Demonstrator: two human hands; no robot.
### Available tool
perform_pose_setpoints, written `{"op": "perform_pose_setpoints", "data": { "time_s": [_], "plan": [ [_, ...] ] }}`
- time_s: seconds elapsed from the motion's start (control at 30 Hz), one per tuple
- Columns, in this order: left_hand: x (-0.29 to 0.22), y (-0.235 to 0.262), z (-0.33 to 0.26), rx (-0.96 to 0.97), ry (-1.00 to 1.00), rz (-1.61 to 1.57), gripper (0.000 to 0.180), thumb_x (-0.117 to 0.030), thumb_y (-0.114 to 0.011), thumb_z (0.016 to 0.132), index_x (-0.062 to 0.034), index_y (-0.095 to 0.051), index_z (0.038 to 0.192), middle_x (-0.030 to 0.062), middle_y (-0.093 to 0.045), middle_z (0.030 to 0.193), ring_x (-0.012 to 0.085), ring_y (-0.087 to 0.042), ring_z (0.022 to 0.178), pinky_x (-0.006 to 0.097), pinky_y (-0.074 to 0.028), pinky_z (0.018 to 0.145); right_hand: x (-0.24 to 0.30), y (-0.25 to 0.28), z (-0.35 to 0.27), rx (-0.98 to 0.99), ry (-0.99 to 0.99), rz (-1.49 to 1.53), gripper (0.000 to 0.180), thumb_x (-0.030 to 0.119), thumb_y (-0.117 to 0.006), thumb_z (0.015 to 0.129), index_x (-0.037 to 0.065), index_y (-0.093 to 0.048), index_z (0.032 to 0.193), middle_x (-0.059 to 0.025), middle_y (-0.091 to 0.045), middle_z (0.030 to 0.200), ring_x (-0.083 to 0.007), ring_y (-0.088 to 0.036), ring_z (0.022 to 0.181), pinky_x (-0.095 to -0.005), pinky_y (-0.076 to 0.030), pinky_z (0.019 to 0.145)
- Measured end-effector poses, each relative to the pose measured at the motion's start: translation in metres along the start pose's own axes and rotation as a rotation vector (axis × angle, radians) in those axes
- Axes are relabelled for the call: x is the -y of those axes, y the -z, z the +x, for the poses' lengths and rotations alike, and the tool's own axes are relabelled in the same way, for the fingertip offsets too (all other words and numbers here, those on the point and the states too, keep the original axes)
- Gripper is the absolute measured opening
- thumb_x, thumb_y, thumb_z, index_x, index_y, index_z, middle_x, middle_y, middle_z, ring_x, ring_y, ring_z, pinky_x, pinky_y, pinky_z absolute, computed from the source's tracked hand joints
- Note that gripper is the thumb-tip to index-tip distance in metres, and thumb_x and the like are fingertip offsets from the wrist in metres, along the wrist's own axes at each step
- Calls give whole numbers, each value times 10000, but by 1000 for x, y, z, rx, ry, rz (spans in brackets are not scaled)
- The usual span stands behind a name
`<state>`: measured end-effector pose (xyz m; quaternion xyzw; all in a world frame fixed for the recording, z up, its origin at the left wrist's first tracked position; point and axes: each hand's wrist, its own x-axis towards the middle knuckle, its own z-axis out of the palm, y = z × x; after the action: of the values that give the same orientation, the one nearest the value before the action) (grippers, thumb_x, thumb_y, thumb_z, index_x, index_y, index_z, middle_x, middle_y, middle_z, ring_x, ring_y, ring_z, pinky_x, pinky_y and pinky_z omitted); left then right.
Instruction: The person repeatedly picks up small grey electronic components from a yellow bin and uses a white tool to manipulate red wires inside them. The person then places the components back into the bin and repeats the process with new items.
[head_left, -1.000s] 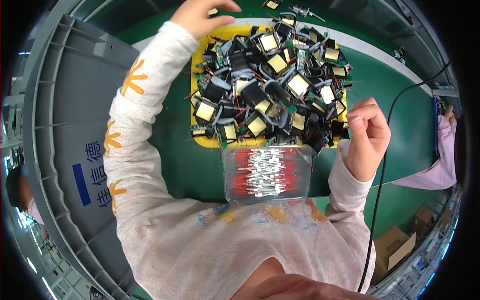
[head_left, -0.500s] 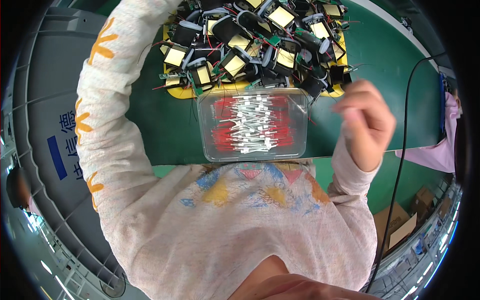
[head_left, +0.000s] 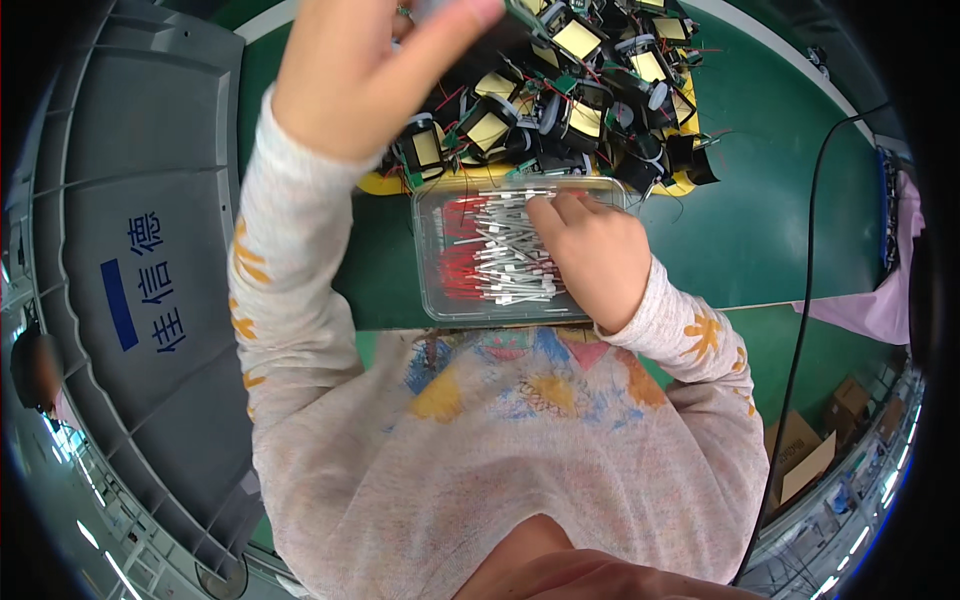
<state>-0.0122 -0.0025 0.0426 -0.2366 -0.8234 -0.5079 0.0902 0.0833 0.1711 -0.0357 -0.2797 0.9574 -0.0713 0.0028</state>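
Observation:
My left hand (head_left: 365, 75) is at the upper left, closed on a black device (head_left: 490, 45) with a green circuit board on its edge, above the pile. Part of that hand is cut off by the top of the picture. My right hand (head_left: 603, 258) reaches into a clear plastic box (head_left: 428, 285), its fingers curled together among red wires with white connectors (head_left: 510, 250). Its fingertips are hidden, so what they pinch does not show.
Behind the box, a yellow tray (head_left: 385, 184) carries a heap of black devices (head_left: 580, 120) with pale yellow pads and loose thin wires. All stand on a green table (head_left: 760, 220). A black cable (head_left: 812, 220) hangs at the right. A grey panel (head_left: 150, 130) borders the left.
My left hand has come into view with a black device. My right hand has moved left and down from above the table into the wire box.

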Motion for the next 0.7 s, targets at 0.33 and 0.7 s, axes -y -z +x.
{"op": "perform_pose_setpoints", "data": {
  "time_s": [0.33, 0.7],
  "plan": [
    [8, 16, -25, 79, -331, -86, 351, 48, -718, 578, 17, -552, 886, 98, -586, 858, 195, -545, 871, 293, -420, 745, -32, 68, 10, -49, 359, 830, 156, 10, -650, 641, 33, -633, 794, -91, -589, 762, -208, -581, 668, -296, -469, 587],
    [11, 5, -21, -146, -183, -115, 394, -40, -788, 472, -42, -622, 830, 36, -621, 799, 185, -564, 717, 270, -440, 665, -21, 75, 57, -172, 373, 2026, 194, -7, -659, 708, 1, -527, 850, -135, -577, 794, -205, -579, 704, -289, -493, 629]
  ]
}}
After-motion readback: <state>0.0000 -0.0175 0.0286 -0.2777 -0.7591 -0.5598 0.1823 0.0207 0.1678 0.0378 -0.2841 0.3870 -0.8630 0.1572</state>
